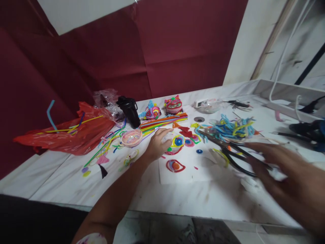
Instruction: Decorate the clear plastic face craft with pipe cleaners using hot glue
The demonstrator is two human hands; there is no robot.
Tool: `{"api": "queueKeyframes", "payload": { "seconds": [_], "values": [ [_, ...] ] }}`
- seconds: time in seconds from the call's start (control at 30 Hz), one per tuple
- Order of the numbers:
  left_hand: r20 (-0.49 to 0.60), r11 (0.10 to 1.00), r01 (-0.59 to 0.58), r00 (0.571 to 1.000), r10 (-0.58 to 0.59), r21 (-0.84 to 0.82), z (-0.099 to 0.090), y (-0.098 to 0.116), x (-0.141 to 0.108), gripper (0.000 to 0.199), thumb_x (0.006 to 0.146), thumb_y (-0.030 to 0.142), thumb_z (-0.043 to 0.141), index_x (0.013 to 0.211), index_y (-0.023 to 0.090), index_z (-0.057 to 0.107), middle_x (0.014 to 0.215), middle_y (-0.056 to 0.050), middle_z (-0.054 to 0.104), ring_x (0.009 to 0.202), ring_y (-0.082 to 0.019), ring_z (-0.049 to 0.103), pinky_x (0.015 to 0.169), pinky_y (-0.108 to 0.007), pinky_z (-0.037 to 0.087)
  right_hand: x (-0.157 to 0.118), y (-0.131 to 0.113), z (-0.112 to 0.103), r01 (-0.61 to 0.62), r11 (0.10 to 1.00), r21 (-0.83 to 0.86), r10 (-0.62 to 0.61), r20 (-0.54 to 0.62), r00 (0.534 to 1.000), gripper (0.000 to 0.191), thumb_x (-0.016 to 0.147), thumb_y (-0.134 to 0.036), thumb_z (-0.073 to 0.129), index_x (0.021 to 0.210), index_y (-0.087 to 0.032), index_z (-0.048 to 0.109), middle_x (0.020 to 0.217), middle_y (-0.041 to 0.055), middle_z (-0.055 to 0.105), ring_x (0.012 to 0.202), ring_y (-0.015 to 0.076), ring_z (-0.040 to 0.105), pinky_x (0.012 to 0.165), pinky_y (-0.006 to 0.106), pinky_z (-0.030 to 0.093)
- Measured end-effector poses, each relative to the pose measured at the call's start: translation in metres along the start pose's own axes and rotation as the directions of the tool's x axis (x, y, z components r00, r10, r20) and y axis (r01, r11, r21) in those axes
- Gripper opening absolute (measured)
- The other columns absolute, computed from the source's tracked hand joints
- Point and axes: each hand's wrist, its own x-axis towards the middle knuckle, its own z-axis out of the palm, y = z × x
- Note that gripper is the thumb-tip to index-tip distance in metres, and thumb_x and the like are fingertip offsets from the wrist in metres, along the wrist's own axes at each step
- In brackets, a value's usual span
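Observation:
My left hand (159,145) rests on the left side of a colourful round craft piece (175,145), its fingers bent over the rim. The piece has a blue and yellow disc and lies on a white paper sheet (188,173). At the right, my right hand (276,173) is smeared by motion beside the handles of black scissors (223,145); whether its fingers hold them I cannot make out. Below the craft piece sits a red-edged eye shape (175,165), and a small blue disc (199,151) lies to its right.
A red plastic bag (83,130) and a black bottle (129,112) stand at the left. Behind are two decorated pieces (174,104) and coloured pipe cleaners (165,122). Blue and yellow scraps (228,127) pile up behind the scissors. A pink bowl (131,138) sits left of centre.

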Motion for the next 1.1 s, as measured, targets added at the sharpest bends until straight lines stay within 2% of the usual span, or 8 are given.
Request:
{"api": "queueKeyframes", "payload": {
  "seconds": [0.03, 0.1, 0.2, 0.37, 0.73, 0.87, 0.97, 1.1],
  "values": [
    [0.009, 1.000, -0.004, 1.000, 0.004, -0.009, 0.000, 0.000, 0.000, 0.044, 0.078, 0.021, 0.050, 0.121, 0.017, 0.062, 0.123, -0.010, 0.058, 0.118, -0.022, 0.054, 0.106, -0.035, 0.039, 0.012, -0.025, 0.008, 0.090, 0.993, 0.076, -0.090, 0.006, 0.996, 0.035, 0.090, -0.043, 0.045, 0.118, -0.026, 0.057, 0.113, 0.0112, 0.065, 0.097, 0.0266, 0.065, 0.078, 0.039, 0.052],
    [0.028, 1.000, -0.015, 0.999, 0.016, -0.021, 0.001, 0.001, -0.001, 0.044, 0.081, 0.023, 0.048, 0.122, 0.018, 0.062, 0.123, -0.010, 0.057, 0.119, -0.022, 0.053, 0.107, -0.035, 0.038, 0.034, -0.064, 0.030, 0.147, 0.960, 0.237, -0.165, 0.057, 0.985, 0.035, 0.091, -0.041, 0.045, 0.119, -0.022, 0.057, 0.116, 0.0113, 0.064, 0.091, 0.0246, 0.067, 0.074, 0.037, 0.053],
    [0.034, 0.999, -0.028, 0.999, 0.029, -0.020, 0.001, 0.001, -0.002, 0.043, 0.082, 0.022, 0.047, 0.123, 0.020, 0.061, 0.124, -0.008, 0.057, 0.119, -0.021, 0.053, 0.107, -0.035, 0.038, 0.061, -0.089, 0.063, 0.108, 0.927, 0.360, -0.185, 0.184, 0.965, 0.037, 0.088, -0.035, 0.053, 0.122, -0.020, 0.056, 0.117, 0.0127, 0.064, 0.093, 0.0246, 0.067, 0.078, 0.038, 0.052],
    [0.029, 0.999, -0.035, 0.999, 0.036, -0.023, 0.001, 0.000, -0.003, 0.043, 0.083, 0.021, 0.044, 0.123, 0.019, 0.062, 0.124, -0.009, 0.057, 0.119, -0.021, 0.053, 0.107, -0.035, 0.038, 0.073, -0.087, 0.084, 0.010, 0.942, 0.334, -0.123, 0.320, 0.940, 0.033, 0.086, -0.034, 0.057, 0.115, -0.019, 0.059, 0.110, 0.0113, 0.067, 0.083, 0.0221, 0.067, 0.076, 0.035, 0.050],
    [0.041, 0.990, -0.022, 0.999, 0.028, -0.139, 0.001, -0.005, 0.000, 0.048, 0.083, 0.024, 0.046, 0.130, 0.023, 0.057, 0.134, -0.006, 0.054, 0.125, -0.021, 0.049, 0.110, -0.035, 0.035, 0.077, -0.086, 0.093, -0.125, 0.924, 0.361, -0.010, 0.351, 0.936, 0.038, 0.079, -0.032, 0.059, 0.114, -0.017, 0.056, 0.098, 0.0091, 0.068, 0.073, 0.0188, 0.063, 0.067, 0.031, 0.047],
    [0.006, 0.921, 0.165, 0.985, -0.174, -0.353, -0.001, -0.023, 0.006, 0.049, 0.085, 0.029, 0.045, 0.133, 0.024, 0.053, 0.136, -0.008, 0.055, 0.123, -0.021, 0.052, 0.103, -0.037, 0.041, 0.079, -0.076, 0.097, -0.203, 0.890, 0.407, 0.028, 0.397, 0.917, 0.036, 0.077, -0.038, 0.061, 0.107, -0.019, 0.059, 0.093, 0.0065, 0.067, 0.072, 0.0187, 0.062, 0.068, 0.032, 0.047],
    [0.093, 0.815, 0.305, 0.950, -0.299, -0.493, -0.001, -0.036, 0.008, 0.044, 0.086, 0.034, 0.047, 0.126, 0.021, 0.058, 0.129, -0.009, 0.060, 0.120, -0.021, 0.055, 0.095, -0.033, 0.046, 0.079, -0.069, 0.102, -0.275, 0.843, 0.463, 0.061, 0.425, 0.903, 0.035, 0.076, -0.043, 0.061, 0.101, -0.019, 0.060, 0.093, 0.0066, 0.067, 0.073, 0.0191, 0.061, 0.068, 0.033, 0.047],
    [0.228, 0.672, 0.401, 0.914, -0.335, -0.622, 0.001, -0.051, 0.007, 0.033, 0.081, 0.036, 0.058, 0.107, 0.018, 0.066, 0.111, -0.008, 0.068, 0.103, -0.019, 0.062, 0.082, -0.029, 0.050, 0.079, -0.063, 0.108, -0.406, 0.732, 0.548, 0.103, 0.499, 0.860, 0.037, 0.076, -0.045, 0.061, 0.103, -0.020, 0.059, 0.097, 0.0073, 0.068, 0.073, 0.0190, 0.062, 0.058, 0.030, 0.046]
  ]
}}
